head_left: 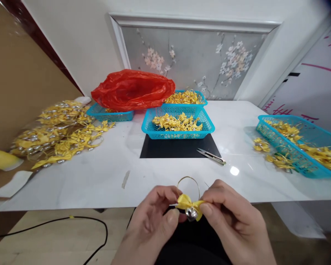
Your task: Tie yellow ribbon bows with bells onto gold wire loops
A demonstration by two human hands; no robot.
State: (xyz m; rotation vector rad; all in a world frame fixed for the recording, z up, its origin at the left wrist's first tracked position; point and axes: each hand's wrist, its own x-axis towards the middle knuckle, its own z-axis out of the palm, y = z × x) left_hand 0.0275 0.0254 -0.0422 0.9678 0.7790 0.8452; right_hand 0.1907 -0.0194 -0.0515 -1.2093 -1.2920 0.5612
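At six o'clock, by the near edge of the white table (99, 184), we hold a yellow bow (184, 201) with a silver ball (191, 212), our right hand (234, 215) pinching its right side while our left hand (157, 215) curls at the other; whether that one grips, we cannot tell. Beyond, snips (212, 156) lie at one o'clock, then a blue basket (179, 135) of yellow pieces (179, 122) at twelve and a red bag (134, 90) at eleven.

I have a yellow ribbon bow (184, 201) in front of me, its right tip pinched in my right hand (234, 217), its left side at my left hand (156, 219). A shiny silver ornament (191, 212) sits low at its middle; a thin gold loop (188, 177) arches above.
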